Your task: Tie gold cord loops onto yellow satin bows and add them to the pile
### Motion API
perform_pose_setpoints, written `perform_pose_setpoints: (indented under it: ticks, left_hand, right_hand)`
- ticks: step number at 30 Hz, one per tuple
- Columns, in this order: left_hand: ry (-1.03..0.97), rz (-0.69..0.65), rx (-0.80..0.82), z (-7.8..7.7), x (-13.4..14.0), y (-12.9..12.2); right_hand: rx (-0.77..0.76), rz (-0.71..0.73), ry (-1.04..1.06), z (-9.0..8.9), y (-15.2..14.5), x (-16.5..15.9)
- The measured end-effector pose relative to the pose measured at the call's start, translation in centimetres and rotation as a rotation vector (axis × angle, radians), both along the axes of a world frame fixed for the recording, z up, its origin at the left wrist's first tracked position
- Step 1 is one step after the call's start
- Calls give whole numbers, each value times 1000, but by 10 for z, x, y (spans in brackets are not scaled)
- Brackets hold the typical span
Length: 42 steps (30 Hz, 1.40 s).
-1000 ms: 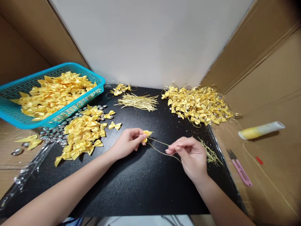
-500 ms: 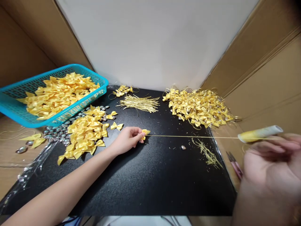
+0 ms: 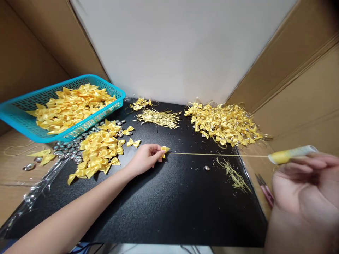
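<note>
My left hand (image 3: 148,158) pinches a yellow satin bow (image 3: 165,151) just above the black work surface. From that bow a thin gold thread (image 3: 212,154) runs taut to the right, up to a pale tube wound with yellow, a thread spool (image 3: 291,154). My right hand (image 3: 304,183), partly blurred at the right edge, has its fingers curled against the spool. A lone silvery bead (image 3: 207,168) lies below the thread. Left of my left hand are a single bow (image 3: 134,143) and a heap of loose bows (image 3: 99,150).
A turquoise basket (image 3: 34,137) of bows stands at left, with silvery beads (image 3: 67,148) beside it. Cut gold cords (image 3: 160,118) lie at the back. Finished-looking beaded bows (image 3: 225,123) are piled at back right, above thread scraps (image 3: 234,176) and pink-handled snips (image 3: 265,190).
The view has shifted slightly. The spool sits a little lower in the picture, with my right hand's fingers against it. My left hand still pinches the bow, and the thread stays taut.
</note>
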State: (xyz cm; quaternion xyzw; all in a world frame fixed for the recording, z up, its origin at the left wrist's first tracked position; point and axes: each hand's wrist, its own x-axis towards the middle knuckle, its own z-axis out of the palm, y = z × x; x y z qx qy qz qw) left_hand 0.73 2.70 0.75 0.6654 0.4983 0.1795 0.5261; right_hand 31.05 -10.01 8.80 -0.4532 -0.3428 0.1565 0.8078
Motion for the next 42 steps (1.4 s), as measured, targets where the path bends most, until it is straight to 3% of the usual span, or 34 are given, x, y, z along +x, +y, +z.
perform_pose_setpoints:
  ticks: [5, 11, 17, 23, 29, 36, 42]
  left_hand:
    - [-61, 16, 32, -1, -1, -1]
    - [52, 75, 238, -2, -1, -1]
    - [188, 10, 343, -5, -1, 2]
    - [189, 22, 336, -4, -1, 3]
    - [264, -3, 500, -3, -3, 3]
    - [358, -10, 589, -4, -4, 7]
    - [377, 24, 644, -10, -9, 7]
  right_hand:
    - [36, 89, 133, 3, 9, -4]
    - [31, -2, 55, 1, 5, -11]
    - [102, -79, -1, -2, -7, -25]
    - [78, 125, -75, -4, -6, -26]
    - [-38, 300, -83, -19, -8, -23]
    - [-2, 415, -75, -19, -16, -17]
    - [-66, 451, -70, -25, -24, -20]
